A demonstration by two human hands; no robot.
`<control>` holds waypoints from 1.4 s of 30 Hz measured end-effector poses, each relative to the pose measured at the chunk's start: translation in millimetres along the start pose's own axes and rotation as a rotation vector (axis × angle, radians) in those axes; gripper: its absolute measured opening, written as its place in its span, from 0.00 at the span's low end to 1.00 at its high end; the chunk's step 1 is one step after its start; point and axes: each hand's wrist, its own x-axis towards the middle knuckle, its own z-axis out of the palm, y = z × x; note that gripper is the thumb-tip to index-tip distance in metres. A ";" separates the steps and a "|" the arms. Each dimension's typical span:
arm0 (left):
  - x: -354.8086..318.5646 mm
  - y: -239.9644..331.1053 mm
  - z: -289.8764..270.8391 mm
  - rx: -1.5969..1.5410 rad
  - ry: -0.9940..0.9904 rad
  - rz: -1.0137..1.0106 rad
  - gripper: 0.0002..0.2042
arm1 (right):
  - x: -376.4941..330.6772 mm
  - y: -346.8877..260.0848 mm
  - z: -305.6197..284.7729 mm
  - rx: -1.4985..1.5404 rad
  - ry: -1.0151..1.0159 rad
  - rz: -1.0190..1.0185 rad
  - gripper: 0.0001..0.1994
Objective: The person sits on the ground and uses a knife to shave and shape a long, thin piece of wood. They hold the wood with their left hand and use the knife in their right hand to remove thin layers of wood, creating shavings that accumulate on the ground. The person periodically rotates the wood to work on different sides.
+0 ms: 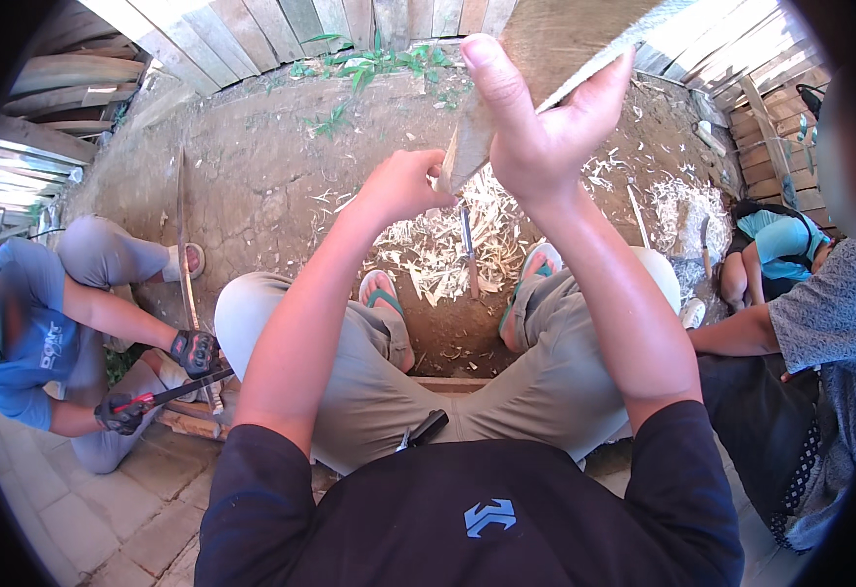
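Note:
A brown wooden board [570,37] with a pale cut edge is held up in front of me, its narrow lower end tilted down to the left. My right hand [545,132] grips it from below, thumb on one face and fingers behind the other. At the lower tip, my left hand [406,186] has its fingers curled against the wood; part of that grip is hidden. Below the board, a knife [469,245] with a wooden handle lies on pale wood shavings [428,254] between my feet.
On my left, a person in gloves [196,352] holds a long dark blade [188,386] close to my knee. Another person in grey [819,313] sits at my right; one in teal [785,240] crouches beyond, near a second blade [705,247]. A plank fence [349,24] stands ahead.

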 end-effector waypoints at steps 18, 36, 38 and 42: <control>-6.9 20.2 -22.3 -0.136 0.220 0.063 0.27 | 60.0 -5.2 4.1 -0.071 -0.337 0.579 0.26; 18.7 14.6 -18.0 -0.213 0.331 0.084 0.24 | 77.2 36.5 5.4 0.240 -0.227 0.488 0.19; 17.6 13.9 -17.3 -0.205 0.324 0.087 0.24 | 82.7 31.8 6.6 0.267 -0.165 0.429 0.18; 16.8 15.5 -17.8 -0.219 0.261 0.103 0.24 | 90.8 29.1 3.0 0.212 -0.137 0.356 0.15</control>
